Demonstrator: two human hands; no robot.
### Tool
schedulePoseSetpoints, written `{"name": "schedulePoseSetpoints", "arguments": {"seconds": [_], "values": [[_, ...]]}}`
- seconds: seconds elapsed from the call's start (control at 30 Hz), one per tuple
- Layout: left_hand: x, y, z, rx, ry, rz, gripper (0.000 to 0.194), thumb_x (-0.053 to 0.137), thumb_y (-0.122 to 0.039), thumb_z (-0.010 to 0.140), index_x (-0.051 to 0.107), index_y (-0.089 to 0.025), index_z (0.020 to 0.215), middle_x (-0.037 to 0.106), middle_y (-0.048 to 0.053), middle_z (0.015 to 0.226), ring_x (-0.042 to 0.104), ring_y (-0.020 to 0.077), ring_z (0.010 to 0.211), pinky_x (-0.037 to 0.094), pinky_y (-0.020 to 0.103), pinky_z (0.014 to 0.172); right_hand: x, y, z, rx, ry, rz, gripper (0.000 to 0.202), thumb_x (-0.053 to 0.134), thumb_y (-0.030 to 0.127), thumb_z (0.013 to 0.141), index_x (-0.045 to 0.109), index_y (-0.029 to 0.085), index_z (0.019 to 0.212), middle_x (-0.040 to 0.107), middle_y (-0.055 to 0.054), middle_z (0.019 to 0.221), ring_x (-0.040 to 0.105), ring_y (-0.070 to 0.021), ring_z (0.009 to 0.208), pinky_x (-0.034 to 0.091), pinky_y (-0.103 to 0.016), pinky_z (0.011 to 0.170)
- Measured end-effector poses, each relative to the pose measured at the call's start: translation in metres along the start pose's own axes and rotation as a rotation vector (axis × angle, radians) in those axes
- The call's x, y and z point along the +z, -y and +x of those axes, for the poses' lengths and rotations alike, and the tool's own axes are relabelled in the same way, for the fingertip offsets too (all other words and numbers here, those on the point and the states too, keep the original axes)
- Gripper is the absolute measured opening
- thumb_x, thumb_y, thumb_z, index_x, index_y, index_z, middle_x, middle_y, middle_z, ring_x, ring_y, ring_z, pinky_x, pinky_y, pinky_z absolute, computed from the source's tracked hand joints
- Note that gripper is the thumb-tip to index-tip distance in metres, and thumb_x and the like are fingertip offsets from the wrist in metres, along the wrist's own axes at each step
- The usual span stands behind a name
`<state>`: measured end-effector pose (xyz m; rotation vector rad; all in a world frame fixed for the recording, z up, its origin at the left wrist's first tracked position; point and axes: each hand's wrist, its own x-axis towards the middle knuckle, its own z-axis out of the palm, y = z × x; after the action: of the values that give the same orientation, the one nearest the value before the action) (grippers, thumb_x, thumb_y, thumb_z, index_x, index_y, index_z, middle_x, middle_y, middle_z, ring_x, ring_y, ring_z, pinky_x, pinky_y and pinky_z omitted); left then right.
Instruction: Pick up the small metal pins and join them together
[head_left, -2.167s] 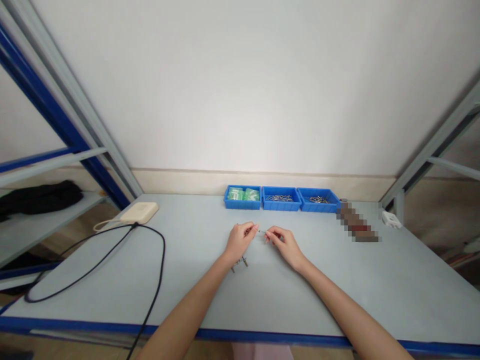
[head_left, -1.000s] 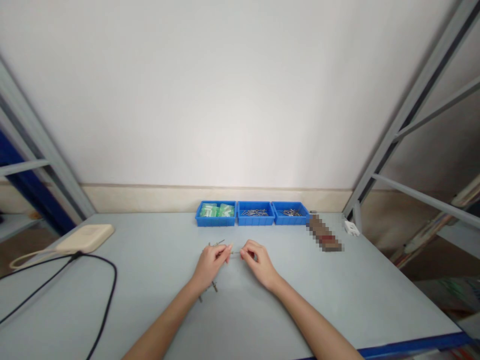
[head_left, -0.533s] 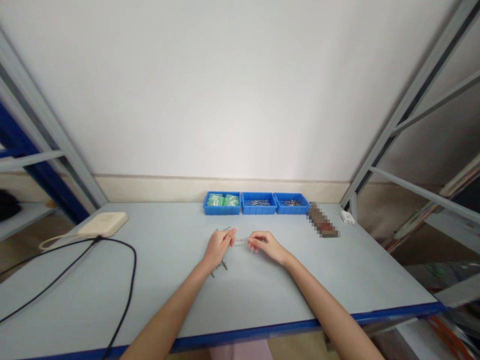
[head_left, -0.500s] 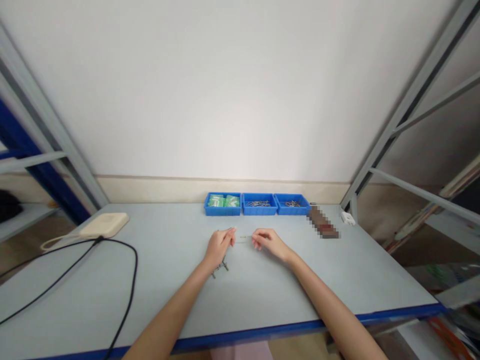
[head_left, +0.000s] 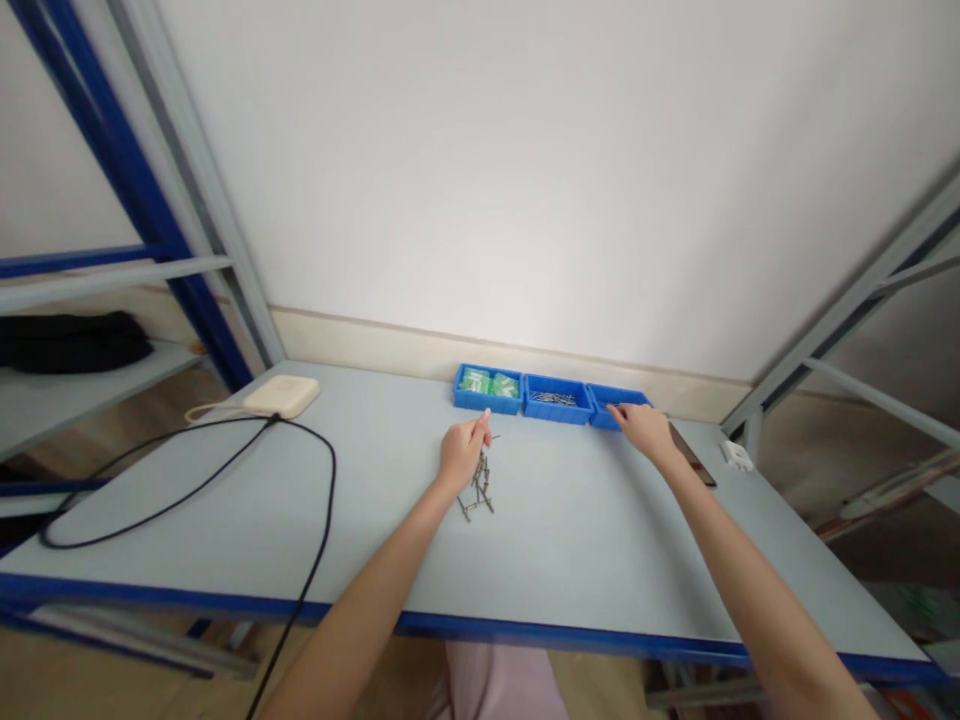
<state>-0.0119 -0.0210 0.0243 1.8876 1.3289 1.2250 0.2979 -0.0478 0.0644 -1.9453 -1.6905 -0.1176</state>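
Screws (head_left: 480,487) lay piled mid-table (head_left: 225,520), just at 5 o'clock of the left hand (head_left: 463,452), whose fingers were pinched, contents unclear. At 2 o'clock, the right hand (head_left: 639,427) reached loosely curled into the rightmost blue bin (head_left: 604,417), apparently fetching a part; picking one calls for a fine pinch.

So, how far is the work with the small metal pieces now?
Done: a small pile of metal pieces lies on the table by the left hand. In hand: the right hand reaches into the rightmost blue bin. Left: pins remain in the middle bin, green packets in the left bin.
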Motion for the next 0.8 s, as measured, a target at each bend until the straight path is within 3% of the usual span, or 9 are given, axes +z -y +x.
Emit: {"name": "schedulePoseSetpoints", "arguments": {"seconds": [0.1,0.17,0.23,0.33,0.43,0.53,0.73,0.8], "values": [[-0.002,0.002,0.003,-0.035,-0.052,0.037,0.059,0.026,-0.049,0.091,0.052,-0.018,0.049,0.053,0.001,0.049,0.052,0.0141,0.052,0.031,0.025,0.054,0.041,0.047,-0.019,-0.244,0.197,-0.019,0.018,0.051,0.031,0.087,0.065,0.02,0.087,0.066,-0.007,0.079,0.06,-0.0203,0.073,0.04,-0.03,0.067],[-0.003,0.003,0.002,-0.046,-0.049,0.067,0.058,0.025,-0.048,0.092,0.052,-0.018,0.05,0.054,0.001,0.05,0.053,0.0143,0.053,0.031,0.025,0.055,0.069,0.081,-0.028,-0.468,0.246,0.01,0.026,0.057,0.026,0.083,0.062,0.023,0.109,0.064,-0.008,0.107,0.056,-0.0231,0.098,0.039,-0.033,0.081],[-0.005,0.003,0.001,-0.043,-0.023,0.111,0.057,0.025,-0.046,0.093,0.052,-0.018,0.05,0.055,0.001,0.052,0.053,0.0145,0.054,0.031,0.025,0.056,0.093,0.108,-0.031,-0.483,0.227,0.047,0.033,0.061,0.025,0.081,0.061,0.025,0.114,0.06,-0.008,0.118,0.051,-0.0248,0.107,0.037,-0.035,0.086],[-0.007,0.005,-0.001,-0.03,0.004,0.217,0.05,0.029,-0.04,0.093,0.054,-0.018,0.057,0.057,0.002,0.057,0.053,0.0155,0.057,0.034,0.026,0.058,0.116,0.128,-0.025,-0.339,0.216,0.161,0.017,0.064,0.029,0.08,0.069,0.024,0.096,0.064,-0.005,0.11,0.052,-0.0235,0.103,0.036,-0.035,0.086],[-0.006,0.01,0.001,0.006,-0.069,0.318,0.028,0.038,-0.029,0.091,0.058,-0.018,0.074,0.061,0.004,0.077,0.056,0.0184,0.077,0.039,0.027,0.07,0.125,0.127,-0.018,-0.208,0.194,0.24,0.012,0.066,0.032,0.077,0.07,0.021,0.077,0.067,-0.006,0.098,0.055,-0.0222,0.095,0.038,-0.033,0.083],[-0.001,0.015,0.004,0.041,-0.062,0.384,0.012,0.049,-0.023,0.087,0.058,-0.017,0.09,0.058,0.008,0.097,0.052,0.0221,0.096,0.04,0.031,0.083,0.123,0.117,-0.022,-0.203,0.168,0.262,0.013,0.067,0.033,0.075,0.069,0.02,0.072,0.068,-0.006,0.091,0.056,-0.0234,0.092,0.038,-0.033,0.079],[0.009,0.003,-0.008,0.174,0.316,0.37,0.016,0.05,-0.031,0.089,0.061,-0.02,0.094,0.057,0.005,0.103,0.05,0.0213,0.102,0.038,0.033,0.087,0.108,0.089,-0.042,0.023,0.134,0.616,0.023,0.059,0.04,0.076,0.068,0.019,0.074,0.068,-0.004,0.069,0.059,-0.0189,0.065,0.042,-0.029,0.065],[0.011,-0.005,-0.015,0.226,0.374,0.366,0.019,0.045,-0.031,0.091,0.062,-0.022,0.092,0.06,0.003,0.102,0.051,0.0202,0.101,0.035,0.033,0.087,0.101,0.083,-0.046,0.042,0.144,0.739,0.024,0.06,0.041,0.074,0.067,0.017,0.071,0.069,-0.004,0.067,0.059,-0.0181,0.062,0.043,-0.028,0.064]]}}
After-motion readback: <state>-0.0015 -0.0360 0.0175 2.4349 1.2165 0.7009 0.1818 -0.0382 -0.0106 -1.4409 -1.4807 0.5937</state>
